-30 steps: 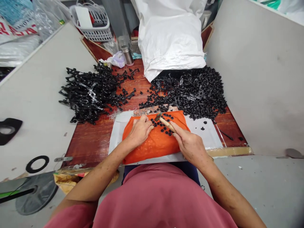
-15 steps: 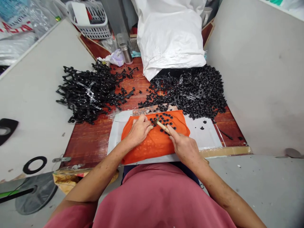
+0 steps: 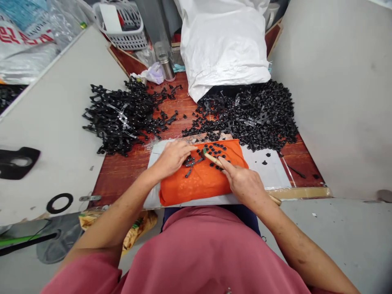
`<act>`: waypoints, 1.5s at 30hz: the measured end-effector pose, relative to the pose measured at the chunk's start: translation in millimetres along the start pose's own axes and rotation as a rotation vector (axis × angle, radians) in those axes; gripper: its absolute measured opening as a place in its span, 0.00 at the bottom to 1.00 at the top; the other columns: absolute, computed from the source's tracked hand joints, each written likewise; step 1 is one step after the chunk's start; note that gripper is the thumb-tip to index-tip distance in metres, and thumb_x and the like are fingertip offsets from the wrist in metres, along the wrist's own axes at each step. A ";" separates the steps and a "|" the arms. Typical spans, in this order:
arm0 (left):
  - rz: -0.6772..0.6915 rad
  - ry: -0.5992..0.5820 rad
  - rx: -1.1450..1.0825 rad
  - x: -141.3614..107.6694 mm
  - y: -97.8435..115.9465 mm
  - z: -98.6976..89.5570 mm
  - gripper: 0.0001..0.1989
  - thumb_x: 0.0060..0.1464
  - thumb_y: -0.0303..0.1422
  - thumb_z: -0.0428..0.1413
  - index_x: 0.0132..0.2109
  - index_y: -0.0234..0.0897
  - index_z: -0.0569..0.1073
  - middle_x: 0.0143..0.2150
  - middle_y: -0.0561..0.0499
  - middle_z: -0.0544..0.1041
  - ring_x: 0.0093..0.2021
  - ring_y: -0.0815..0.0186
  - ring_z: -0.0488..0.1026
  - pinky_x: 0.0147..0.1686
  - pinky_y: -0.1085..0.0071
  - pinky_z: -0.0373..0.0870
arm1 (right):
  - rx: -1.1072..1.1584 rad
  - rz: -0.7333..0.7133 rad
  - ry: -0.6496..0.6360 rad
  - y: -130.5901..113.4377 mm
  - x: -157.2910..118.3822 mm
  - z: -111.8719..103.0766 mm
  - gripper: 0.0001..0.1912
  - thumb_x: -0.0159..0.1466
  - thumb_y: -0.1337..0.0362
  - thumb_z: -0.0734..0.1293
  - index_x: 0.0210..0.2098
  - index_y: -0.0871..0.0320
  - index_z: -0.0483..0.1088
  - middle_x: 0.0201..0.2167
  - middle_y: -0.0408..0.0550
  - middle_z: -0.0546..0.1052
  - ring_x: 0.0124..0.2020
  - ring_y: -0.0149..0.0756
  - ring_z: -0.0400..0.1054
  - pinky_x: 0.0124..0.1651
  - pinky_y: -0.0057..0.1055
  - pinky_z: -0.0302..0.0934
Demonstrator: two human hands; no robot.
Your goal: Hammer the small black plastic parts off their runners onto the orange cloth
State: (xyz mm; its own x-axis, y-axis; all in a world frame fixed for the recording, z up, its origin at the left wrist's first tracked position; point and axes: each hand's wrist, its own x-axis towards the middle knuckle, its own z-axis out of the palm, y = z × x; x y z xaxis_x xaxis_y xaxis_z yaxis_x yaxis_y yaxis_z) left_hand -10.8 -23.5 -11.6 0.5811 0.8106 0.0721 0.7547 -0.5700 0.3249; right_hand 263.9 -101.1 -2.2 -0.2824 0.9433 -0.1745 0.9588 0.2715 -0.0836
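An orange cloth [image 3: 196, 183] lies on a white board with several round black pieces [image 3: 216, 153] on its upper part. My right hand [image 3: 246, 183] is closed round the wooden handle of a small hammer [image 3: 214, 159], whose head is over the cloth among the pieces. At the cloth's upper left, my left hand [image 3: 174, 159] has its fingers bent toward the hammer head. Beside those fingers a dark jointed linkage [image 3: 191, 165] lies on the cloth. Whether the left fingertips pinch part of it is too small to tell.
Black linkages are heaped [image 3: 122, 114] on the left of the red-brown table [image 3: 119, 175]. Small black pieces [image 3: 260, 114] are piled at the right under a white sack [image 3: 225, 45]. A steel flask [image 3: 167, 67] and grey basket [image 3: 128, 38] stand behind. Pale panels flank both sides.
My left hand has moved left and flattened somewhat, and the dark linkage now shows beside it on the cloth. The hammer stays in my right hand. The whole view has shifted slightly.
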 end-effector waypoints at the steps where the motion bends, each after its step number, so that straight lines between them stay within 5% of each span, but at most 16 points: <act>1: 0.055 -0.016 0.032 -0.4 -4.1 -10.2 0.19 0.70 0.31 0.46 0.59 0.46 0.77 0.50 0.45 0.77 0.48 0.57 0.70 0.51 0.57 0.63 | 0.003 -0.007 0.001 1.9 1.5 -1.5 0.28 0.76 0.58 0.57 0.75 0.45 0.55 0.38 0.49 0.84 0.34 0.42 0.78 0.34 0.31 0.65; 5: 0.377 -0.185 0.086 0.5 -5.5 -29.6 0.20 0.68 0.30 0.48 0.59 0.53 0.77 0.55 0.46 0.76 0.53 0.57 0.69 0.54 0.58 0.62 | 0.042 -0.031 -0.009 5.9 7.0 -8.7 0.28 0.76 0.58 0.57 0.73 0.40 0.56 0.41 0.47 0.84 0.35 0.43 0.79 0.35 0.33 0.66; 9: 0.477 -0.237 0.192 3.6 2.8 -12.9 0.14 0.66 0.32 0.53 0.52 0.52 0.81 0.49 0.46 0.76 0.52 0.55 0.69 0.59 0.54 0.59 | 0.054 -0.039 0.017 5.9 7.5 -11.2 0.27 0.75 0.58 0.58 0.73 0.40 0.58 0.42 0.47 0.85 0.36 0.43 0.80 0.35 0.33 0.66; 12: 0.376 -0.226 0.208 -0.7 1.4 -4.7 0.12 0.68 0.36 0.52 0.43 0.46 0.81 0.40 0.47 0.73 0.43 0.59 0.69 0.51 0.60 0.65 | 0.124 -0.048 0.076 11.3 0.8 -8.9 0.28 0.75 0.58 0.58 0.73 0.40 0.57 0.44 0.47 0.85 0.35 0.42 0.80 0.35 0.33 0.68; 15: 0.128 -0.072 0.148 -10.4 -4.9 -9.7 0.15 0.70 0.40 0.48 0.48 0.43 0.79 0.41 0.47 0.71 0.39 0.61 0.69 0.41 0.66 0.66 | 0.304 -0.006 0.186 22.4 -11.5 -4.2 0.28 0.76 0.59 0.58 0.73 0.38 0.57 0.50 0.44 0.84 0.36 0.39 0.80 0.38 0.31 0.70; 18: -0.079 0.081 0.049 -15.3 -8.0 -12.4 0.17 0.72 0.40 0.43 0.47 0.40 0.75 0.40 0.47 0.73 0.42 0.60 0.71 0.44 0.65 0.67 | 0.420 0.071 0.282 34.1 -23.9 4.3 0.27 0.75 0.60 0.58 0.72 0.40 0.59 0.54 0.43 0.82 0.41 0.40 0.81 0.42 0.32 0.72; 25: -0.363 0.109 0.017 6.3 0.2 20.9 0.14 0.71 0.38 0.43 0.41 0.40 0.72 0.42 0.46 0.77 0.45 0.57 0.73 0.46 0.63 0.68 | 0.408 0.131 0.220 47.4 -41.4 30.3 0.25 0.75 0.59 0.58 0.71 0.44 0.63 0.52 0.45 0.83 0.45 0.44 0.81 0.44 0.36 0.74; 30: -0.401 0.084 0.031 14.1 1.7 34.9 0.14 0.71 0.38 0.44 0.42 0.41 0.72 0.44 0.46 0.77 0.47 0.57 0.74 0.47 0.64 0.67 | 0.339 0.177 0.212 49.8 -46.4 34.4 0.25 0.75 0.58 0.58 0.70 0.43 0.63 0.48 0.44 0.85 0.39 0.44 0.82 0.37 0.34 0.73; 38: -0.431 0.066 0.121 14.5 6.9 40.3 0.13 0.72 0.38 0.46 0.44 0.40 0.73 0.47 0.45 0.81 0.47 0.56 0.76 0.45 0.63 0.66 | 0.441 0.160 0.192 48.3 -43.7 35.1 0.25 0.75 0.59 0.58 0.70 0.45 0.64 0.47 0.46 0.85 0.45 0.43 0.81 0.49 0.37 0.74; 45: -0.396 0.143 0.138 13.4 5.3 46.9 0.15 0.71 0.39 0.47 0.43 0.41 0.77 0.44 0.45 0.83 0.46 0.56 0.77 0.44 0.62 0.66 | 0.397 0.109 0.192 39.6 -33.1 22.7 0.26 0.75 0.60 0.58 0.71 0.45 0.62 0.47 0.46 0.85 0.42 0.43 0.81 0.45 0.38 0.74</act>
State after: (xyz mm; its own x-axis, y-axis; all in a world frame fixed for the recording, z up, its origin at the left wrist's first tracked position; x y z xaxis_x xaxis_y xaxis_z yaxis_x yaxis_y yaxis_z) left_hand 15.3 -21.9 -53.2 0.1982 0.9751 0.1000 0.9501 -0.2161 0.2250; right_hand 310.5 -125.8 -22.0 -0.1340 0.9908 -0.0213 0.8858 0.1101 -0.4509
